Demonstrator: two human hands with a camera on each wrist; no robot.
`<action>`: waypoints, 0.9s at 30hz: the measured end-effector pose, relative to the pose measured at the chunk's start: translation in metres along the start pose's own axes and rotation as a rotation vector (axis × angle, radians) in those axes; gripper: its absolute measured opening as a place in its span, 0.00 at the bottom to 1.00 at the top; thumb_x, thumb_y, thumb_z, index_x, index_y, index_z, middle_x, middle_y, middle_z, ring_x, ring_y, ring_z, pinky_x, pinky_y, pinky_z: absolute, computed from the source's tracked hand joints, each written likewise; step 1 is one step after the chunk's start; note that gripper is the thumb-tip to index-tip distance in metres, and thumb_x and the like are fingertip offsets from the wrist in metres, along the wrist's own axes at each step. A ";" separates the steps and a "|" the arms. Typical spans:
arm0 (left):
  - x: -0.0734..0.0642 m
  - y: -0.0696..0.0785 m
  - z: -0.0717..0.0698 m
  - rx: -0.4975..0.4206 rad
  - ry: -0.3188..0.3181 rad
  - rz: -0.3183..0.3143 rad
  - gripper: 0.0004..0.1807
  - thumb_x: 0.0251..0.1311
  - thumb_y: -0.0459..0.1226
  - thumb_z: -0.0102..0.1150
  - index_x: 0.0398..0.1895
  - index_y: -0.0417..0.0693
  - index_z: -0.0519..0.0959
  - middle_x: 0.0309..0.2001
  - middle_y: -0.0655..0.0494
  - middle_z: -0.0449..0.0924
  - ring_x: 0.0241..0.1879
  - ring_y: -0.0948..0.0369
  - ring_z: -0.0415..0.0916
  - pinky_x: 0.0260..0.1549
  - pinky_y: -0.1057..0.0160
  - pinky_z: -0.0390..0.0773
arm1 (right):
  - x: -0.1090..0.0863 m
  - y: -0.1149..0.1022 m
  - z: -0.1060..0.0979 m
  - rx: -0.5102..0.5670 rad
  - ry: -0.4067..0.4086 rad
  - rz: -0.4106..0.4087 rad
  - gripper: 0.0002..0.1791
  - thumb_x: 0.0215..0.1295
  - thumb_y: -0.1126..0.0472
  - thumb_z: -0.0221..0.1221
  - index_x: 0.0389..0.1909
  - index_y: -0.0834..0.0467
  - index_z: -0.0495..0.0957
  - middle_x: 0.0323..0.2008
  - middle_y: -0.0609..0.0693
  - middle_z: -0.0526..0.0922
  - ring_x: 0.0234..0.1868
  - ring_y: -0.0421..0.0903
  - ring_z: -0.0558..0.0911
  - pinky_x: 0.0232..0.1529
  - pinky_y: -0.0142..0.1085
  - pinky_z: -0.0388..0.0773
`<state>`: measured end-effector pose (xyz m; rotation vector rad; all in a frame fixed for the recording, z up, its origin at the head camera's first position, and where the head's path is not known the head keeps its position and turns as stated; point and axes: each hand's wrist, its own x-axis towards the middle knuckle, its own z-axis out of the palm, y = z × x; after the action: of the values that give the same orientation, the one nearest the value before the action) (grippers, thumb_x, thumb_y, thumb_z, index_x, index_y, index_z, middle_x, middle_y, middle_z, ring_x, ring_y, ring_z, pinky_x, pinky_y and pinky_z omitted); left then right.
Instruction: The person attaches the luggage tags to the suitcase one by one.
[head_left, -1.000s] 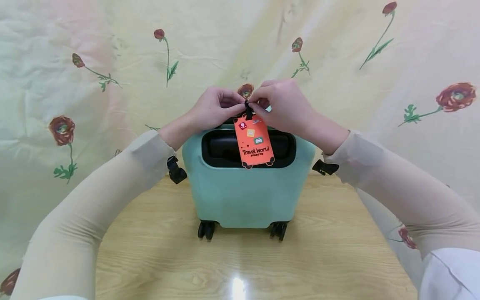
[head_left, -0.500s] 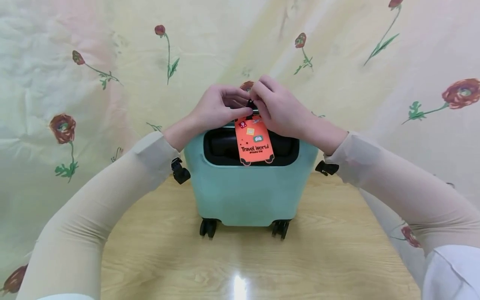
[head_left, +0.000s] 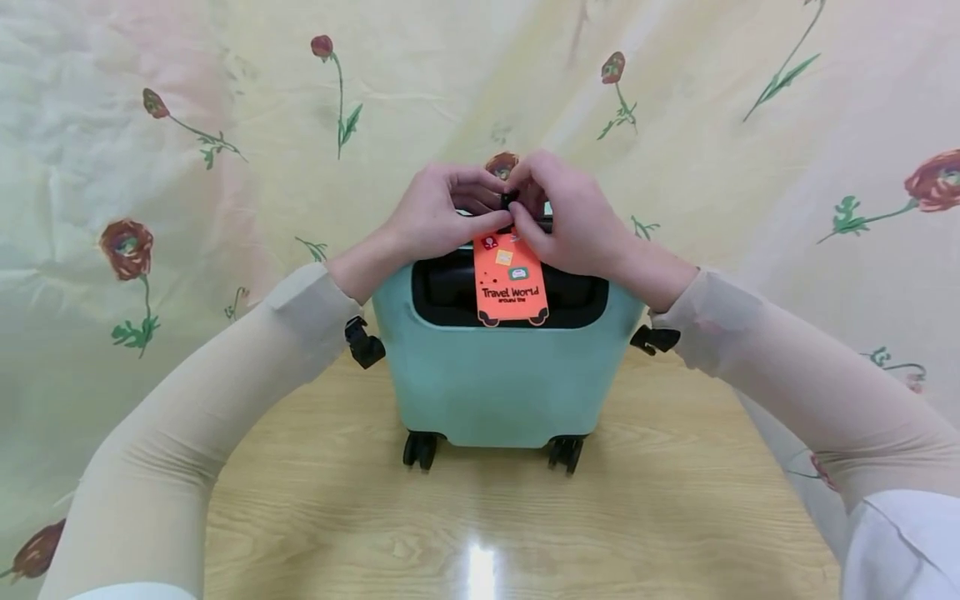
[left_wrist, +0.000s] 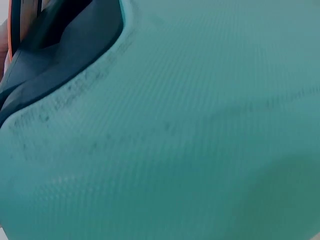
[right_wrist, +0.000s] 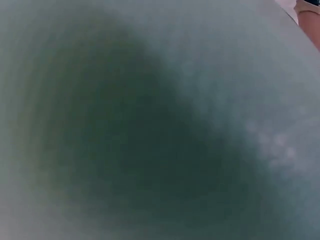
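An orange luggage tag [head_left: 512, 279] printed "Travel World" hangs in front of the black handle recess [head_left: 442, 292] of a mint-green suitcase [head_left: 502, 383]. Above the tag, both hands meet at its black strap [head_left: 509, 198]. My left hand [head_left: 442, 212] pinches the strap from the left with thumb and fingertips. From the right, my right hand [head_left: 566, 217] holds the strap between thumb and bent index finger. Fingers hide most of the strap and its fastening. The left wrist view is filled by the green shell [left_wrist: 200, 125] and part of the dark recess [left_wrist: 85, 45]; the right wrist view shows only blurred shell.
The suitcase stands upright on black wheels [head_left: 420, 450] on a wood-grain table [head_left: 360, 525]. Behind it hangs a pale cloth [head_left: 450, 75] printed with red flowers. A black buckle [head_left: 365, 343] hangs at the left wrist, another black buckle [head_left: 655, 339] at the right.
The right-hand fingers curled over the strap, then spread apart somewhat around it. Both hands and the tag shifted slightly right in view, and the tag hangs straighter.
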<state>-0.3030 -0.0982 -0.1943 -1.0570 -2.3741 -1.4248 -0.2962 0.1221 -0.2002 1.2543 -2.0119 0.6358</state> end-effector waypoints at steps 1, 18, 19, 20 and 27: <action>0.000 0.000 0.000 -0.005 0.004 0.005 0.17 0.65 0.34 0.72 0.56 0.40 0.87 0.48 0.43 0.91 0.45 0.56 0.91 0.54 0.56 0.87 | 0.000 0.001 0.000 0.000 0.009 0.002 0.09 0.72 0.69 0.62 0.47 0.70 0.78 0.38 0.61 0.80 0.34 0.48 0.79 0.39 0.35 0.76; -0.001 0.005 0.004 0.065 0.046 -0.018 0.16 0.61 0.36 0.76 0.53 0.44 0.91 0.43 0.45 0.93 0.39 0.58 0.92 0.45 0.63 0.89 | -0.004 -0.002 -0.002 -0.039 0.017 0.110 0.10 0.77 0.67 0.58 0.49 0.71 0.76 0.40 0.62 0.82 0.36 0.52 0.82 0.43 0.39 0.77; -0.001 0.005 0.004 0.073 0.044 -0.023 0.16 0.61 0.37 0.76 0.53 0.44 0.91 0.43 0.45 0.93 0.39 0.58 0.92 0.46 0.63 0.89 | -0.004 -0.002 -0.003 -0.036 0.018 0.113 0.10 0.77 0.67 0.58 0.49 0.71 0.75 0.40 0.62 0.82 0.36 0.52 0.82 0.42 0.38 0.76; -0.001 0.006 0.004 0.080 0.042 -0.026 0.16 0.61 0.37 0.76 0.53 0.45 0.91 0.43 0.45 0.93 0.39 0.58 0.92 0.46 0.63 0.89 | -0.004 -0.002 -0.003 -0.036 0.017 0.111 0.09 0.77 0.67 0.58 0.49 0.71 0.75 0.39 0.62 0.82 0.36 0.51 0.81 0.42 0.37 0.76; -0.002 0.003 0.005 0.128 0.044 -0.002 0.16 0.61 0.38 0.77 0.51 0.44 0.91 0.41 0.46 0.93 0.39 0.58 0.92 0.47 0.63 0.89 | -0.006 -0.003 -0.001 -0.038 0.038 0.081 0.08 0.78 0.68 0.56 0.48 0.71 0.73 0.37 0.62 0.81 0.34 0.51 0.81 0.38 0.36 0.74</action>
<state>-0.2982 -0.0947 -0.1956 -0.9811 -2.4001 -1.2635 -0.2912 0.1253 -0.2036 1.1354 -2.0418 0.6522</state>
